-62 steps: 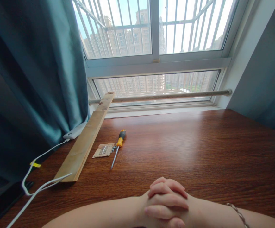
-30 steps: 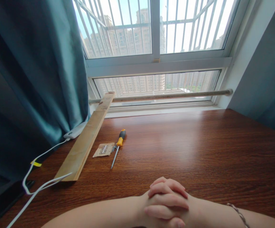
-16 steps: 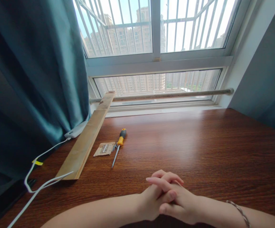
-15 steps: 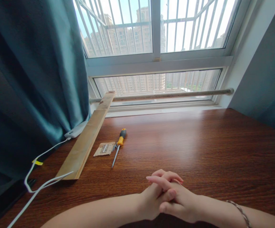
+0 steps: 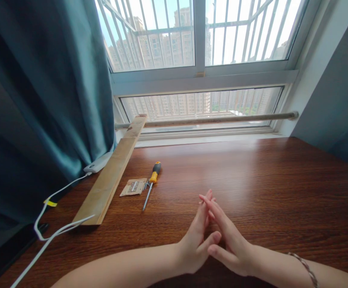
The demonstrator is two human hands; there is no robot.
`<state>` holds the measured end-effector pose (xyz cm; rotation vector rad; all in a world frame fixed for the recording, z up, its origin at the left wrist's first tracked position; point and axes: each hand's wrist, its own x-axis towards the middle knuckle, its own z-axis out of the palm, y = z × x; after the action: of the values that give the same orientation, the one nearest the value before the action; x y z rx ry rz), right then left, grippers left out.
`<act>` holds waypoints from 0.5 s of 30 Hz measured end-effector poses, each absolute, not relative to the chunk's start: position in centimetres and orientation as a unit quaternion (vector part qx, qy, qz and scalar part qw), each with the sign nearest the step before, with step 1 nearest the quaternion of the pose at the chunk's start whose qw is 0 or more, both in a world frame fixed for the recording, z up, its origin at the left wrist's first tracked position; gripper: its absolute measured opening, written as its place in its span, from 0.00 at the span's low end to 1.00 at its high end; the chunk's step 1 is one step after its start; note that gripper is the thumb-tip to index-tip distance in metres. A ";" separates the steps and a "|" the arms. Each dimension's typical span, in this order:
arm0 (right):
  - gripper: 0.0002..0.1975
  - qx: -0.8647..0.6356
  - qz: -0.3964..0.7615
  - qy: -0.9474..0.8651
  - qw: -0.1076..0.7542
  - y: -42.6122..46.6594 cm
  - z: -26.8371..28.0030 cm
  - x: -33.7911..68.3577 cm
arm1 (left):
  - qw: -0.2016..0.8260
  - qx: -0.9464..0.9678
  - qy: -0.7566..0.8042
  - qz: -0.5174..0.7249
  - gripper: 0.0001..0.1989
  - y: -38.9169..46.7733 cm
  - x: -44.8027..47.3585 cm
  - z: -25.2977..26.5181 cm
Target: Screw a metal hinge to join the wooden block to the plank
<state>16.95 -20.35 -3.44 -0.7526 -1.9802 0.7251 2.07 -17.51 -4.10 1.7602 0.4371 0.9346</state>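
My left hand (image 5: 195, 243) and my right hand (image 5: 233, 244) meet over the near part of the dark wooden table (image 5: 252, 176). Their stretched fingertips touch and cross, the palms stand apart, and neither holds anything. A twisted bracelet (image 5: 304, 267) circles my right wrist. Beyond my left hand lies a screwdriver (image 5: 154, 176) with a yellow and black handle, its steel tip toward me. Beside it are several small screws (image 5: 146, 185) and a piece of cardboard (image 5: 126, 190) with a small metal hinge (image 5: 134, 186) on it.
A long wooden board (image 5: 113, 172) lies along the left, its far end by a horizontal rail (image 5: 222, 119) at the window. A white cable (image 5: 53, 236) crosses the board's near end. A white device (image 5: 97, 163) sits by the blue curtain (image 5: 80, 100).
My fingers have come out of a folded, interlaced clasp and straightened, so that only their ends cross. The things on the table stay in place; the view has shifted slightly.
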 end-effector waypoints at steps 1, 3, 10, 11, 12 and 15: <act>0.40 -0.281 0.290 -0.810 0.424 -20.4 -3.3 17.0 | 0.522 0.745 0.156 0.385 0.36 -17.5 2.0 -4.2; 0.41 -0.231 0.277 -0.836 0.413 -20.4 -3.0 17.0 | 0.506 0.769 0.102 0.377 0.37 -17.5 1.9 -4.1; 0.36 -0.132 0.242 -0.889 0.367 -20.4 -3.3 17.1 | 0.439 0.848 0.022 0.296 0.29 -17.2 1.8 -4.2; 0.35 -0.133 0.242 -0.887 0.371 -20.4 -3.3 17.0 | 0.443 0.846 0.033 0.294 0.28 -17.3 1.8 -4.4; 0.35 -0.135 0.242 -0.882 0.380 -20.4 -3.3 17.0 | 0.449 0.842 0.047 0.297 0.28 -17.4 1.8 -4.6; 0.34 -0.146 0.245 -0.873 0.396 -20.4 -3.1 16.8 | 0.465 0.825 0.101 0.304 0.25 -17.9 1.7 -5.4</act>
<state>16.82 -20.39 -3.11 -0.3688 -2.2118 0.6220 1.74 -17.88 -5.36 2.0263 0.2469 0.7475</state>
